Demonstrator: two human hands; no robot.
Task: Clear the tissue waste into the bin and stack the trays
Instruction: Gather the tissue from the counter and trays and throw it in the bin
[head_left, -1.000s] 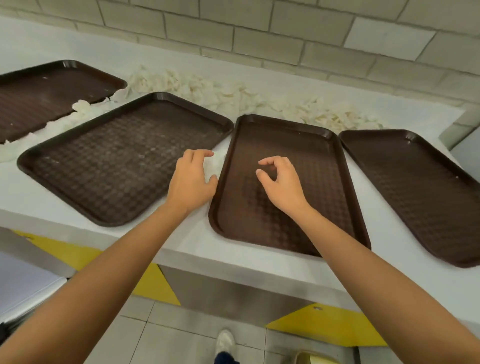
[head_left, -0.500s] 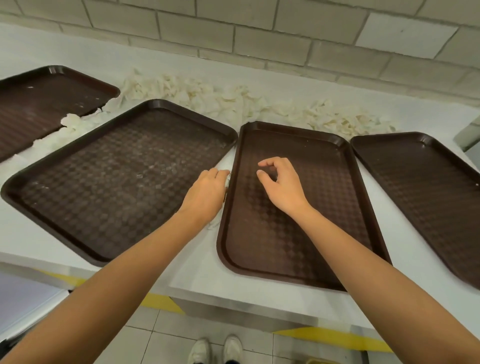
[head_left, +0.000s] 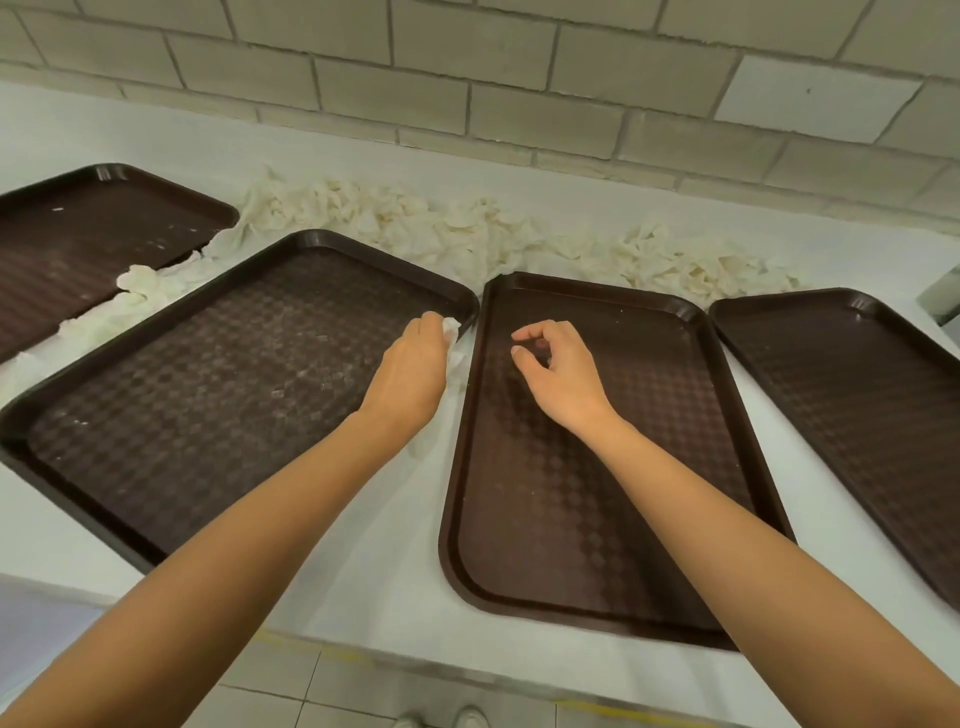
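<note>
Several dark brown trays lie flat side by side on a white counter: a far left tray (head_left: 78, 244), a big left tray (head_left: 208, 374), a middle tray (head_left: 597, 493) and a right tray (head_left: 857, 374). Crumpled white tissue (head_left: 467, 234) is heaped in a long band behind them. My left hand (head_left: 410, 369) is in the gap between the big left tray and the middle tray and grips a piece of white tissue (head_left: 453, 338). My right hand (head_left: 556, 369) hovers over the middle tray with its fingers loosely curled, holding nothing.
A tiled wall (head_left: 519, 104) runs behind the counter. More tissue (head_left: 135, 291) lies between the far left tray and the big left tray. The counter's front edge (head_left: 363, 654) is near me, with tiled floor and my shoes (head_left: 447, 719) below. No bin is in view.
My left hand has slid forward along the gap between the trays and closed on a piece of tissue. My right hand has kept its loose pose over the middle tray. The view came closer.
</note>
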